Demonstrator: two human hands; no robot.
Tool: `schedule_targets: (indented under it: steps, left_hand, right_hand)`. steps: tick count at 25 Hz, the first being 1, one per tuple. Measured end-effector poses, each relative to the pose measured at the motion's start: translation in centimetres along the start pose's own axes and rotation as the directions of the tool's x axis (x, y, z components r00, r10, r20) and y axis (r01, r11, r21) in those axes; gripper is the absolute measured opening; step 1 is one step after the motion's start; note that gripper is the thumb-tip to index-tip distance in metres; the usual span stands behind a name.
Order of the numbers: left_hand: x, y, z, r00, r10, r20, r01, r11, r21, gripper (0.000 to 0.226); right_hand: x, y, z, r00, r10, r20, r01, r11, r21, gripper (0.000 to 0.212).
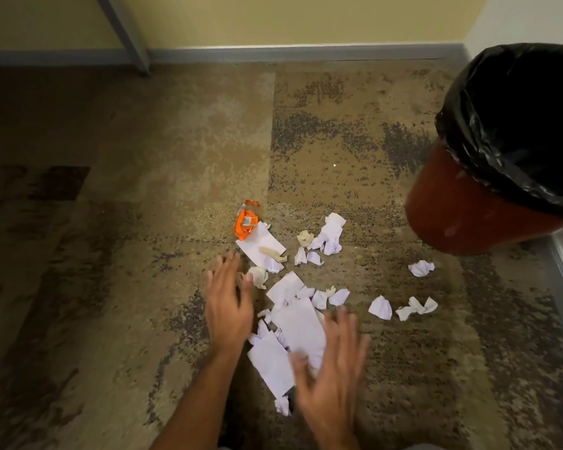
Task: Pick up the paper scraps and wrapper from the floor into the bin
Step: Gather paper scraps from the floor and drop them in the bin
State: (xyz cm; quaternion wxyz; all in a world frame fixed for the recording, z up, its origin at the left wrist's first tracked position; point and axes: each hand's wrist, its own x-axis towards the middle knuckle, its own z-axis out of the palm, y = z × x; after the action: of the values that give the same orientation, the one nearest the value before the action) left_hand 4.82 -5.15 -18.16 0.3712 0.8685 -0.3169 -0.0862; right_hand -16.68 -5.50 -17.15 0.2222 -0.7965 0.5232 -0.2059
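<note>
- My left hand (229, 306) and right hand (330, 368) hover spread, holding nothing (both blurred).
- One orange wrapper (246, 222), roughly twenty paper scraps (301, 326) on carpet (127, 254).
- One bin (462, 209) at right.

Low in the frame, the left hand (229, 303) and the right hand (330, 365) reach out over a mottled brown carpet (127, 222), both with fingers spread and empty, the right one blurred. Between and beyond them lie white paper scraps (301, 329), some flat and some crumpled, with an orange wrapper (246, 224) at the far edge of the scatter. At the right edge stands a red bin (449, 209) lined with a black bag (488, 131).
</note>
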Motion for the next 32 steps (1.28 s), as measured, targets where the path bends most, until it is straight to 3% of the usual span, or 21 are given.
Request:
schedule_targets:
  steps: [1,3,5,9,11,14,17,19,22,24,26,29,32]
  left_hand:
    - [0.4,0.8,0.1,0.999,-0.018,-0.048,0.015,0.998,-0.069,0.06]
    - [3.4,1.5,-0.6,0.971,-0.204,-0.123,0.167,0.952,-0.258,0.06]
    - [7.8,0.9,-1.4,0.955,-0.292,-0.057,0.259,0.91,-0.325,0.065]
    - [14.4,0.3,-0.3,0.976,-0.077,0.203,0.109,0.982,-0.154,0.068]
    - [15.0,0.7,1.0,0.95,0.001,0.313,0.039,0.992,-0.121,0.064]
    - [12.5,1.2,1.4,0.902,0.096,0.422,-0.042,0.99,-0.135,0.057]
    - [8.8,1.4,0.1,0.81,0.258,0.527,-0.178,0.964,-0.199,0.053]
    - [7.0,0.3,-2.2,0.814,0.313,0.489,-0.207,0.943,-0.259,0.058]
    - [3.5,-3.3,-6.6,0.977,0.002,0.213,0.038,0.982,-0.184,0.066]
    - [-0.2,-4.1,-7.3,0.988,-0.125,0.086,0.126,0.992,0.003,0.076]
    - [-3.4,-3.5,-4.9,0.988,-0.028,0.152,0.015,0.996,0.083,0.079]
    - [-5.4,-0.2,-1.3,0.944,0.141,0.299,-0.131,0.99,-0.053,0.078]
    - [-6.2,1.7,-0.1,0.929,0.174,0.326,-0.11,0.972,-0.206,0.074]
  right_hand:
    - [1.6,1.2,-0.8,0.989,0.096,-0.113,-0.098,0.995,-0.005,0.085]
    - [6.1,4.9,-3.1,0.894,0.312,-0.321,-0.301,0.95,0.085,0.075]
    - [10.6,9.1,-5.1,0.841,0.409,-0.356,-0.374,0.913,0.165,0.067]
    - [14.4,11.8,-3.9,0.965,0.249,-0.085,-0.239,0.964,0.112,0.07]
    - [14.0,10.5,-2.7,0.982,0.188,0.018,-0.188,0.971,0.146,0.073]
    - [11.3,8.1,-1.3,0.982,-0.018,0.187,-0.023,0.977,0.211,0.06]
    - [8.8,7.3,-1.9,0.962,-0.132,0.239,0.049,0.944,0.325,0.056]
    - [8.2,7.5,-2.6,0.97,-0.112,0.217,0.032,0.939,0.342,0.057]
    - [7.3,8.1,-3.0,0.991,0.001,0.134,-0.031,0.976,0.215,0.069]
    - [6.5,6.9,-2.3,0.985,0.06,0.16,-0.085,0.984,0.156,0.077]
    - [5.6,4.7,-1.1,0.966,0.04,0.255,-0.087,0.98,0.177,0.08]
    - [4.7,1.6,-0.3,0.93,-0.158,0.332,0.074,0.965,0.253,0.084]
    - [4.6,0.9,-0.3,0.891,-0.282,0.356,0.241,0.958,0.155,0.095]
